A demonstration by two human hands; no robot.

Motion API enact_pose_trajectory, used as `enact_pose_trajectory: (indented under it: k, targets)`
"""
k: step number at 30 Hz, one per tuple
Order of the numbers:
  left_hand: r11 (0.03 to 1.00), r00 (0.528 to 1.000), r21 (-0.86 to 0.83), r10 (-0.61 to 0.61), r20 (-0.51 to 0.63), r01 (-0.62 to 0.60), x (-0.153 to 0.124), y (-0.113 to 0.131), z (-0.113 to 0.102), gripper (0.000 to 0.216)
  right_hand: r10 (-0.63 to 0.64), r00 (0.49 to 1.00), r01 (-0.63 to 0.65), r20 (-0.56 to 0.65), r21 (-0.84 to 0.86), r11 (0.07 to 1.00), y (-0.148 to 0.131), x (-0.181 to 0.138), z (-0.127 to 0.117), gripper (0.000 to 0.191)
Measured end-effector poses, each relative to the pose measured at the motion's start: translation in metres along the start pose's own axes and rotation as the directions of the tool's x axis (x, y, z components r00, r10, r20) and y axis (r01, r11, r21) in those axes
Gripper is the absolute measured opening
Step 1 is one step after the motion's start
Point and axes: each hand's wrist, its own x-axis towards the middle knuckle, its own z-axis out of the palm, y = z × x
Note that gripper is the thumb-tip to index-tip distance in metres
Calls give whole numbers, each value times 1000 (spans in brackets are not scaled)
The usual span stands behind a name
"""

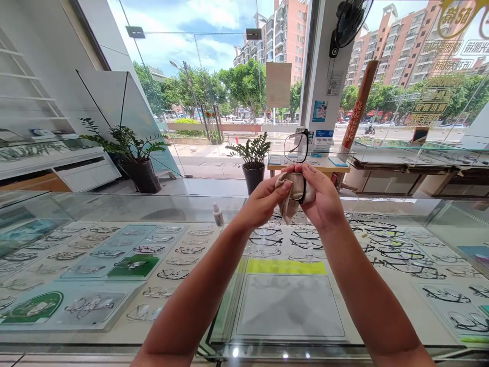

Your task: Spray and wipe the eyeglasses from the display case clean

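Observation:
Both of my hands are raised together above a glass display counter. A pair of dark-rimmed eyeglasses point(306, 146) is held on end, one lens sticking up above the fingers. Around the lower lens a beige cloth point(289, 211) is bunched, and its loose corner hangs down. My left hand point(263, 201) pinches the cloth against that lens between thumb and fingers. On the other side my right hand point(324, 196) is closed round the glasses and the cloth, its fingertips near the bridge. Most of the lower lens is hidden by the cloth.
A small spray bottle point(218, 216) stands on the glass counter point(183, 209), left of my hands. Rows of eyeglasses point(305, 239) lie inside, beneath the glass. A rectangular pad point(290, 306) is in front of me. Beyond are potted plants point(253, 163) and a wooden display table point(309, 167).

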Motion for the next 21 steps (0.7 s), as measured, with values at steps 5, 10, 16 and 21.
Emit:
enact_pose_trajectory:
  k: [5,10,16,21]
  targets:
    - [999,995,-34,-30,97,33,-3,8,0,48,-10,1000,10,-13,-7,1000,-1,0,0,19]
    - [998,998,39,57,-41,-55,-2,-1,9,45,-80,996,81,-24,24,996,6,-5,11,16]
    - [987,941,106,149,-303,-122,1,-11,21,43,-102,994,102,-32,-12,995,17,-9,22,19]
    - [981,912,89,194,-361,-173,3,-12,23,49,-65,998,65,0,41,997,18,-9,21,17]
